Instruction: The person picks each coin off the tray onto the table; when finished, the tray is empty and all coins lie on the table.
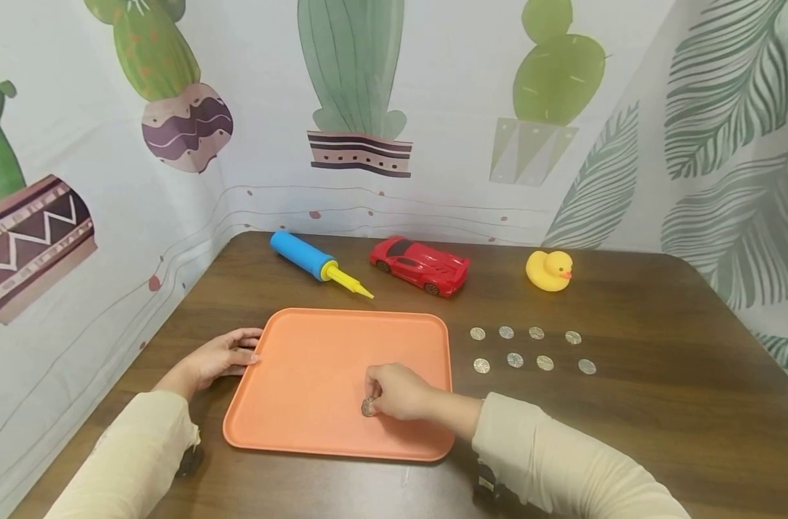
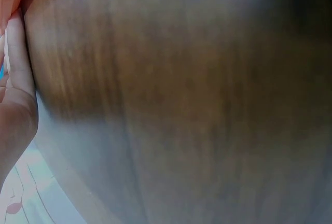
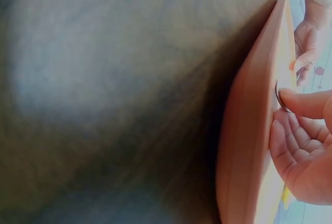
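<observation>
An orange tray [image 1: 329, 353] lies on the dark wooden table, its surface bare apart from what my right hand has over it. Between thumb and fingers, my right hand [image 1: 396, 391] pinches a coin [image 1: 368, 406] just above or at the tray, right of its middle; the right wrist view shows the coin [image 3: 280, 97] edge-on, tilted. My left hand [image 1: 221, 358] touches the tray's left rim with its fingers extended. To the right of the tray, several silvery coins [image 1: 515, 360] lie flat in two rows.
Behind the tray are a blue and yellow hand pump [image 1: 303, 254], a red toy car [image 1: 419, 265] and a yellow rubber duck [image 1: 549, 271]. A cloth printed with cacti and leaves [image 1: 458, 86] hangs along the table's back and left sides.
</observation>
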A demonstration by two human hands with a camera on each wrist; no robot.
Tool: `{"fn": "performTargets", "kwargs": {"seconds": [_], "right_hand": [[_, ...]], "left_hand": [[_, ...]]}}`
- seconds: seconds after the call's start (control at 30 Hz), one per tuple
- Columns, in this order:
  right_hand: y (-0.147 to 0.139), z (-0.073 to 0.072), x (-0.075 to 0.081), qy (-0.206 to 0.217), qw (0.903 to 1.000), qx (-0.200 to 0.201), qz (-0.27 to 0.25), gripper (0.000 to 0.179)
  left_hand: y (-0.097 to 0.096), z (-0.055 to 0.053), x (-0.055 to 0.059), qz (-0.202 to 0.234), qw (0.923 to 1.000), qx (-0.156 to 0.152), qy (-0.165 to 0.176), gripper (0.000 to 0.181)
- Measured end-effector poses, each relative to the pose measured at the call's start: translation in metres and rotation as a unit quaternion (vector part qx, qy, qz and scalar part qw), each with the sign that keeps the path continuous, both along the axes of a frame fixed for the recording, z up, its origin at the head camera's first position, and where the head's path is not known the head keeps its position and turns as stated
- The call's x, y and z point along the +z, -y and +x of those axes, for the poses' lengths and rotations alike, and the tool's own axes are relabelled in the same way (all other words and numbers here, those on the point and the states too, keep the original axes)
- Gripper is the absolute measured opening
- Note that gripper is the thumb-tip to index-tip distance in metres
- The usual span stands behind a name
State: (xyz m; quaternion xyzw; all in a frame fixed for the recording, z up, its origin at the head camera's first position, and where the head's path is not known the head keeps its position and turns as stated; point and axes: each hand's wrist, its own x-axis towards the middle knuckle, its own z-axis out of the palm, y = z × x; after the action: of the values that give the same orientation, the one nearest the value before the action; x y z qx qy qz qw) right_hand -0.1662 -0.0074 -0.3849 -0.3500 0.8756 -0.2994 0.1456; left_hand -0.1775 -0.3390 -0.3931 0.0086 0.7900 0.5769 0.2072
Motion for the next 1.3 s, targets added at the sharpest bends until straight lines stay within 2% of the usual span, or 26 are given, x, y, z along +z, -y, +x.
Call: {"fn": "performTargets", "kwargs": {"seconds": [0.2, 0.47, 0.93, 1.13, 1.3], "right_hand": [[0.000, 0.002, 0.000, 0.031, 0.9986, -0.014, -0.039, 0.022], [-0.003, 0.001, 0.000, 0.024, 0.9972, -0.015, -0.069, 0.023], [-0.015, -0.001, 0.001, 0.045, 0.9906, -0.049, -0.119, 0.021], [-0.027, 0.000, 0.001, 0.082, 0.9815, -0.064, -0.161, 0.020], [-0.038, 0.001, 0.005, 0.144, 0.9634, -0.074, -0.214, 0.015]], "left_hand": [[0.001, 0.000, -0.002, 0.005, 1.0000, 0.000, 0.001, 0.065], [0.002, 0.000, -0.002, 0.006, 1.0000, 0.002, -0.001, 0.064], [0.001, -0.001, -0.002, 0.005, 1.0000, 0.001, -0.004, 0.064], [0.001, 0.000, -0.002, 0.006, 1.0000, 0.001, -0.003, 0.064], [0.001, 0.001, 0.000, 0.009, 1.0000, -0.001, -0.003, 0.064]]}}
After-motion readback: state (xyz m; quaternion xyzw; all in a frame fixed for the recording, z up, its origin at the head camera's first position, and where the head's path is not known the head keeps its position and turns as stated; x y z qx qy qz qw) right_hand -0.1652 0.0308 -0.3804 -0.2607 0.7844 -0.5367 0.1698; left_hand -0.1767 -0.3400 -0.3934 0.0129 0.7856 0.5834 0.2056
